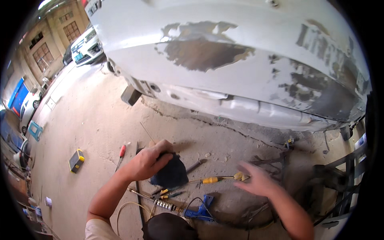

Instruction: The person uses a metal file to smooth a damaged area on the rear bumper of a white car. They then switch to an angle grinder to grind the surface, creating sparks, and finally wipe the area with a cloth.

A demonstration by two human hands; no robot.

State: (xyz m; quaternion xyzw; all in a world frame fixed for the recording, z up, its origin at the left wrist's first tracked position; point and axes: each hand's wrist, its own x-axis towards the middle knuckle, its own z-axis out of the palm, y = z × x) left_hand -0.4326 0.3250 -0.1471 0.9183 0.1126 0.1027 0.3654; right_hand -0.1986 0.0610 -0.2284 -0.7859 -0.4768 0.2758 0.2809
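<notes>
My left hand (150, 163) is closed, fingers curled at the upper edge of a dark blue piece that looks like cloth (171, 173). A thin rod (147, 131) sticks out beyond the knuckles. My right hand (256, 179), blurred by motion, has its thumb and fingers apart beside a small yellow piece (240, 176). Between the hands lies a yellow-handled screwdriver (211, 180). Closer to me are pliers (166, 195), a blue glue gun (201, 209) with a black cord, and a metal rod with a coil spring (164, 205).
A white car body with scraped, bare patches (206, 54) hangs over the far side. On the left floor lie a red-handled screwdriver (123, 151) and a yellow-black box (76, 161). A black metal frame (346, 176) stands at right. Other cars (86, 48) and a blue stool (35, 131) are farther left.
</notes>
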